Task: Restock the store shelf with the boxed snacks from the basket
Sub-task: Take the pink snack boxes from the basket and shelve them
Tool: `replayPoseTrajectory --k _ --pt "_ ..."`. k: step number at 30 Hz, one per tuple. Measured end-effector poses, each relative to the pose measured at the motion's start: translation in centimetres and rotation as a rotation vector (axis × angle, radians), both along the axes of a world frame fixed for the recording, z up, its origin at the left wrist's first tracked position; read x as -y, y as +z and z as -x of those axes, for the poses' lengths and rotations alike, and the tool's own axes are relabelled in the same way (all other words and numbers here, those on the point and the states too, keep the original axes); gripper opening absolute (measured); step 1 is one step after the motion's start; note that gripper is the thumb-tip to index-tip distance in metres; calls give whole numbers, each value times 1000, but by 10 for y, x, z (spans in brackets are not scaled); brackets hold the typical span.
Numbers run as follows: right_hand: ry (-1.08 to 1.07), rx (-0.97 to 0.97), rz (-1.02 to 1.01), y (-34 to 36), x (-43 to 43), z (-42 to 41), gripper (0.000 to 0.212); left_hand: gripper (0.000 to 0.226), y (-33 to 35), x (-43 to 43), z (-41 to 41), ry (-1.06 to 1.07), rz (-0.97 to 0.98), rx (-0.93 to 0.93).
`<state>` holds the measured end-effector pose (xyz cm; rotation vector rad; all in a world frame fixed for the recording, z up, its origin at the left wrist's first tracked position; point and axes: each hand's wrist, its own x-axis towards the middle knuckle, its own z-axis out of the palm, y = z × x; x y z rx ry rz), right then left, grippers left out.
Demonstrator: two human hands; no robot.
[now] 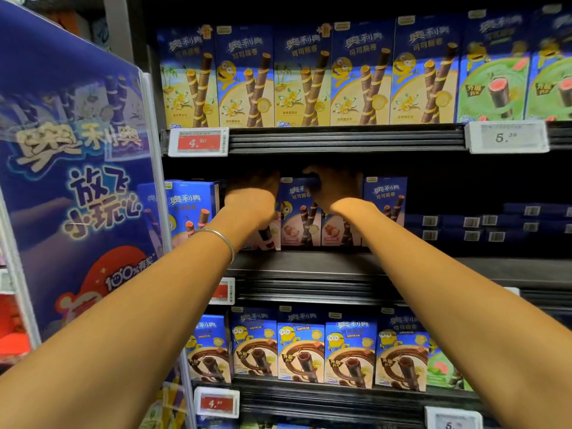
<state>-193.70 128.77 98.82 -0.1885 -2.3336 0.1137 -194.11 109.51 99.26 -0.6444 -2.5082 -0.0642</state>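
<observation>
Both my arms reach into the middle shelf (309,264). My left hand (252,193) grips the top of an upright blue and pink snack box (266,236), most of it hidden behind my wrist. My right hand (332,188) curls over the top edge of the neighbouring pink-flavour boxes (298,218). Another such box (385,199) stands just right of my right hand. A box (188,209) of the same kind stands at the shelf's left end. The basket is not in view.
Yellow vanilla boxes (303,75) fill the top shelf, green boxes (495,78) to their right. Chocolate boxes (349,351) line the bottom shelf. Flat dark boxes (470,226) lie stacked at the middle shelf's right. A blue promotional panel (77,181) juts out on the left. Price tags (198,142) hang on shelf rails.
</observation>
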Motion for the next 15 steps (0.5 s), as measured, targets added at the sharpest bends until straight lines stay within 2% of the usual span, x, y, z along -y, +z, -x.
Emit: replayPoseTrajectory --k 2,3,5,9,10,12,13,15 --pt "-10 3 5 -1 -1 0 42 88 0 1 -4 -14 -24 25" --pt "-16 2 7 -1 0 0 44 79 -1 1 -7 -17 -34 28" --pt "-18 -7 29 1 3 -5 47 41 -3 1 -15 -47 -68 1" --pt "40 -29 221 -2 11 -31 50 15 -16 -1 -29 -191 -261 -90" --pt "74 -37 298 -6 12 -42 46 17 -22 -2 -31 -244 -347 -78" --pt "155 -101 454 -19 12 -70 39 36 -39 -2 -38 -421 -579 20" --pt "196 -145 511 -26 14 -87 37 44 -50 0 -45 -534 -725 96" --pt "305 -210 604 -39 19 -124 36 44 -74 6 -63 -732 -1074 260"
